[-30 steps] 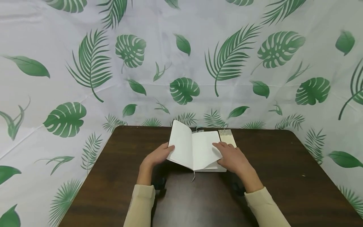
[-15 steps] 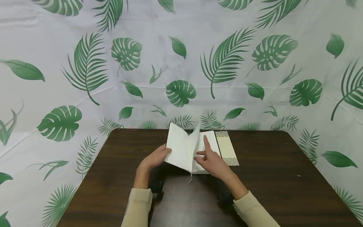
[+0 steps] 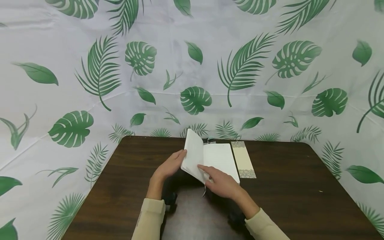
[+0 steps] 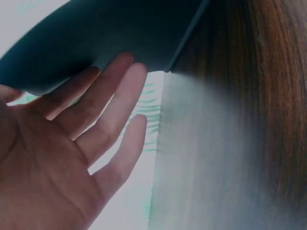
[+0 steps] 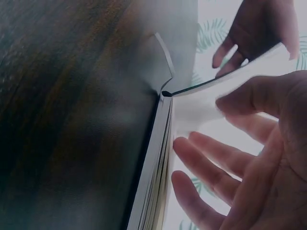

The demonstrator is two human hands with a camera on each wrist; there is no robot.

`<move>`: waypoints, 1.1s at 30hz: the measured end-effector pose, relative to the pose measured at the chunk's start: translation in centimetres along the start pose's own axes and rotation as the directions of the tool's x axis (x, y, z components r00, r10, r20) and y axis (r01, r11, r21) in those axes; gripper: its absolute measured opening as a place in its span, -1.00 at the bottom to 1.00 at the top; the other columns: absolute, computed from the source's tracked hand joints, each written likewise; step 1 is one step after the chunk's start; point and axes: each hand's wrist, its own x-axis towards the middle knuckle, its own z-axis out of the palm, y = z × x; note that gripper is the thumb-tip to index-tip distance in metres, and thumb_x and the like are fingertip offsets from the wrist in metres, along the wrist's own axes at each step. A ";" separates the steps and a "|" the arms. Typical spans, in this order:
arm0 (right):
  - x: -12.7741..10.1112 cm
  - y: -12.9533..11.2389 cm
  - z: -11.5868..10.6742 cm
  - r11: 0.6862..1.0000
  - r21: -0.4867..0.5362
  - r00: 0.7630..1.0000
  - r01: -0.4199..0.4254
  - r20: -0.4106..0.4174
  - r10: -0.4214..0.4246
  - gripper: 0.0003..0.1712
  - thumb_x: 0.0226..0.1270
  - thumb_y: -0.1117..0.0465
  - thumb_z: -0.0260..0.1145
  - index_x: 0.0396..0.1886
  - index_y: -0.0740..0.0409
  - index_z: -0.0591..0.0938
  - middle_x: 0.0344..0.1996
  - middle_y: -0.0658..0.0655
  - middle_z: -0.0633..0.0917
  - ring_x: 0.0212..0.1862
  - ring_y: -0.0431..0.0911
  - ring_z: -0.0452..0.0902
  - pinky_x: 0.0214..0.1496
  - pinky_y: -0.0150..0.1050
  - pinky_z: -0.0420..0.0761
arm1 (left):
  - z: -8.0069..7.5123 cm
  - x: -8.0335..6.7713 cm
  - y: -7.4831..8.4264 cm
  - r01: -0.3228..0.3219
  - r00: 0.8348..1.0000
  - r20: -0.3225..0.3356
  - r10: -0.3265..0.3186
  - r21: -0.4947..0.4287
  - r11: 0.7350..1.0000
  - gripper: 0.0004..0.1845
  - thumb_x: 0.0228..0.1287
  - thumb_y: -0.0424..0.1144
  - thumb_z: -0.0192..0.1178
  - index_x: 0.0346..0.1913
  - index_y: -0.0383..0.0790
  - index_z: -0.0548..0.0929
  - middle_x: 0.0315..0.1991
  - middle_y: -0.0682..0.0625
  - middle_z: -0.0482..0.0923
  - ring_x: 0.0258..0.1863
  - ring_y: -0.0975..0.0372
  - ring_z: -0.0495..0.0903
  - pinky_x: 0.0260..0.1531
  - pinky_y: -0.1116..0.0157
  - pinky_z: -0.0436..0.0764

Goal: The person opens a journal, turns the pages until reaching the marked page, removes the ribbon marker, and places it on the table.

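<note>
Notebook (image 3: 216, 159), white-paged and dark-covered, open on a dark-brown wooden desk (image 3: 297, 203).
Left hand (image 3: 170, 165) pinches its raised left side; right hand (image 3: 223, 183), fingers loosely apart, has its index fingertip at the left page (image 3: 193, 152).

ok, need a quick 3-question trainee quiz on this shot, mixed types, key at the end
1. Multiple choice. What does the left hand hold?
a) a mug
b) the raised side of an open notebook
c) a pair of scissors

2. True or false. In the head view, the cream strip with patterned ends lies on the table to the right of the notebook.

3. Fill in the blank. In the right wrist view, a thin ribbon comes out at the end of the notebook's ____.

Key: 1. b; 2. true; 3. spine
</note>
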 end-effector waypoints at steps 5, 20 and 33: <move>0.1 0.1 0.1 0.999 -0.037 1.000 0.015 0.014 -0.014 -0.32 0.62 0.23 0.22 0.66 -0.17 0.41 0.48 0.13 0.59 0.36 0.07 0.62 0.21 0.20 0.63 | 0.0 -0.1 0.3 0.000 1.000 -0.016 0.000 0.026 1.000 -0.40 0.77 0.10 -0.11 0.53 -0.28 0.45 0.22 -0.18 0.66 0.19 0.07 0.65 0.39 -0.12 0.52; 0.2 1.9 -1.0 0.998 -0.047 0.999 -0.041 0.031 0.043 -0.50 0.64 0.10 0.27 0.48 0.02 0.60 0.41 0.12 0.66 0.45 0.15 0.55 0.42 0.23 0.52 | -0.1 -0.1 0.9 0.021 1.000 -0.019 -0.020 0.029 0.999 -0.46 0.78 -0.08 -0.12 0.58 -0.31 0.39 0.10 -0.18 0.71 0.02 0.12 0.66 0.34 -0.11 0.53; -0.2 4.1 -3.4 0.978 -0.176 0.993 -0.111 0.018 0.116 -0.51 0.59 0.01 0.33 0.39 0.07 0.65 0.37 0.16 0.69 0.38 0.14 0.63 0.37 0.21 0.58 | -0.1 -0.1 0.7 0.010 1.000 0.008 -0.011 0.025 1.000 -0.44 0.79 -0.08 -0.15 0.61 -0.31 0.33 0.11 -0.21 0.69 0.03 0.12 0.64 0.35 -0.10 0.51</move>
